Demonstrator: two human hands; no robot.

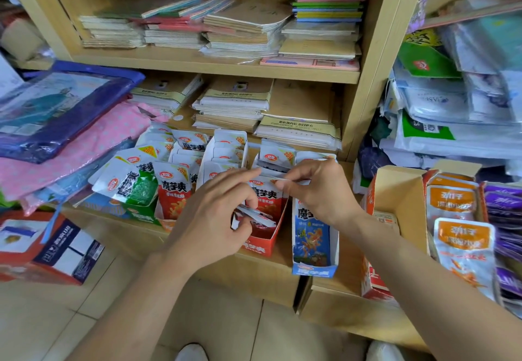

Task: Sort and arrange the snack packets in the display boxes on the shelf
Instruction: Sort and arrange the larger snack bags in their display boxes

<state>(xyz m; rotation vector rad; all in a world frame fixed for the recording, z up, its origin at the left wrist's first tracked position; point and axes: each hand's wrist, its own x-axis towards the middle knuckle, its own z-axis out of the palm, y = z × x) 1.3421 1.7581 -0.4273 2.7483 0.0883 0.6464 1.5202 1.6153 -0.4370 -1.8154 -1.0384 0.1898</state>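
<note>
Nearest, the left hand (214, 213) hangs over the red display box (258, 245), fingers curled round a few loose packets (255, 216), held clear, I judge, so the row can be squared. Just behind, over the same box, the right hand (316, 191) pinches a blurred top edge, probably that of the red packet (268, 197) standing there, a grip suited to setting it upright. Right of the red box stands a blue display box (313, 236), and left of it a green display box (141, 215) (packets read 魔芋爽, with a "20%" burst). Behind the red box lie stacked notebooks (234, 103).
</note>
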